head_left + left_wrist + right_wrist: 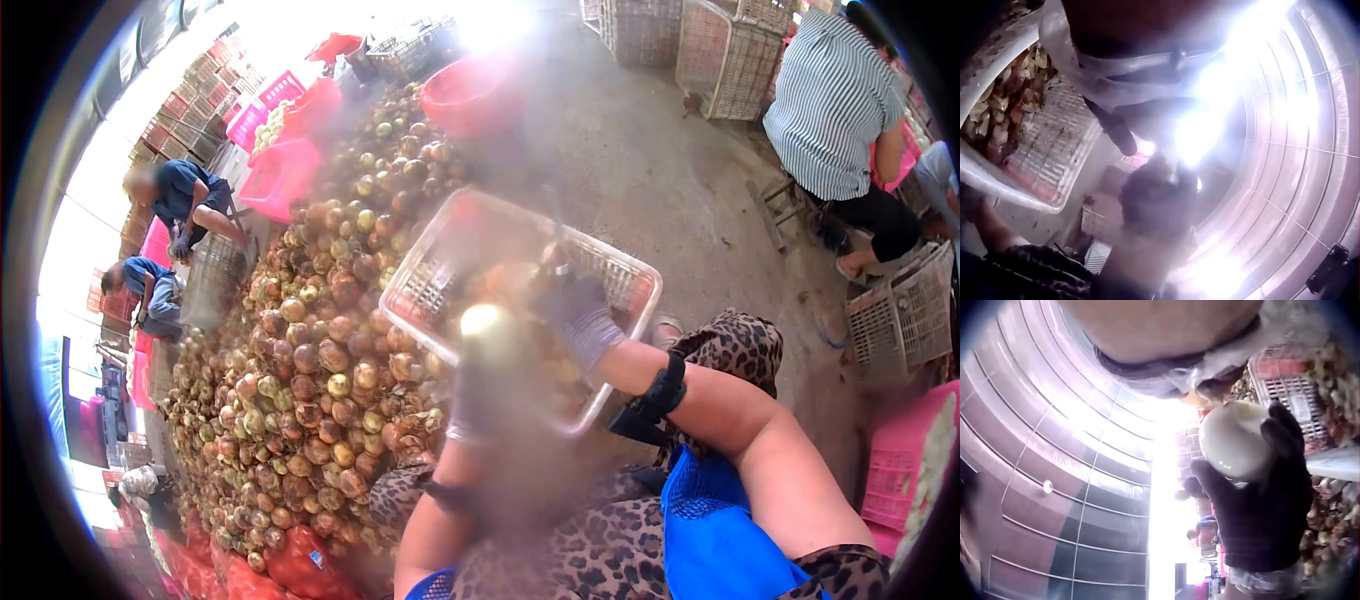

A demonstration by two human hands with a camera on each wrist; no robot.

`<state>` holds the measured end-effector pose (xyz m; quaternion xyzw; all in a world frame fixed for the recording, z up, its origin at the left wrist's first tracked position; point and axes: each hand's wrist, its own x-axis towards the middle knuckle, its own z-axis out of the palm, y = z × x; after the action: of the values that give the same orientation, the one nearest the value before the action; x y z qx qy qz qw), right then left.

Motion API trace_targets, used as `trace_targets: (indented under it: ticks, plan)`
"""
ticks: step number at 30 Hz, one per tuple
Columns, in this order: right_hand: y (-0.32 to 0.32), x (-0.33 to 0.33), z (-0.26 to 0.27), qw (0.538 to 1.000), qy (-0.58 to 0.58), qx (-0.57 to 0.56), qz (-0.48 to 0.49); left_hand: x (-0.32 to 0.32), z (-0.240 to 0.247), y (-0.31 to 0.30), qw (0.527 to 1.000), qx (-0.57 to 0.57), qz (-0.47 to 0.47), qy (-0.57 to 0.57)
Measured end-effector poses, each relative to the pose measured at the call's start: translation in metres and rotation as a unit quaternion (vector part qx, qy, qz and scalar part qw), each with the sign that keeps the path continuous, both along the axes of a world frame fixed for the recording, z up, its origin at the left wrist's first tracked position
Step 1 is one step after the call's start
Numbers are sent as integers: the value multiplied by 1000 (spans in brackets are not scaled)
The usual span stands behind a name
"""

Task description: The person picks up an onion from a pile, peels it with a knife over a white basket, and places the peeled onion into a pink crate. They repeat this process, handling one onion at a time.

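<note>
A peeled white onion [1235, 440] is gripped by the gloved left hand [1263, 512], with fingers and thumb curled around its sides. From the head view, the pale onion [482, 320] shows at the top of the left hand [475, 395], partly lost in blur. The gloved right hand [580, 310] is over the crate's right part, its fingers blurred. In the left wrist view the right hand [1160, 197] looks bunched against glare; whether it holds anything cannot be told. A white-rimmed crate [645, 275] lies beneath both hands, and loose onion skins [1013, 103] are inside it.
A large heap of unpeeled onions [330, 355] spreads left of the crate. Red tubs [470, 95] and pink baskets [280, 180] stand beyond it. Seated people are at left and upper right. Another crate [900, 315] stands at right, near a pink basket [905, 460]. Red net bags lie lower left.
</note>
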<state>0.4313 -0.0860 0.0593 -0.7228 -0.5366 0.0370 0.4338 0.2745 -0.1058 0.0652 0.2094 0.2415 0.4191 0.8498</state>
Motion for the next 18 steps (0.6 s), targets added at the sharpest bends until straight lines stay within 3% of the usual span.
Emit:
trace_targets:
  ticks: [2, 3, 4, 6, 7, 9, 10, 12, 14, 16, 18]
  plan:
    - [-6, -2, 43, 990, 114, -78, 40, -6, -18, 4, 1000, -23, -1, 2]
    - [-9, -3, 65, 978, 166, -119, 52, -5, 7, 4, 1000, -24, -11, 5]
    - [-6, 5, 65, 974, 204, -86, 45, -5, 32, 4, 999, -24, -21, 7]
    - [6, 30, 54, 991, 115, -57, 41, -13, 31, 17, 981, 143, 47, 120]
    - [15, 47, 29, 997, -11, -63, 40, -20, 29, 23, 955, 222, 79, 178]
    - [17, 46, 26, 986, -122, -89, 68, -31, 29, 28, 931, 276, 86, 222]
    - [11, 38, 27, 983, -108, -109, 100, -33, 33, 28, 912, 315, 95, 245]
    - [-9, 20, 39, 943, 199, -134, 232, -37, 26, 31, 868, 384, 120, 291]
    - [-29, 2, 48, 815, 466, -160, 305, -41, 15, 35, 817, 458, 109, 331]
    - [-39, -5, 47, 735, 567, -167, 333, -38, 22, 37, 720, 566, 98, 390]
    - [-42, -9, 46, 758, 546, -175, 311, -34, 20, 36, 729, 571, 147, 347]
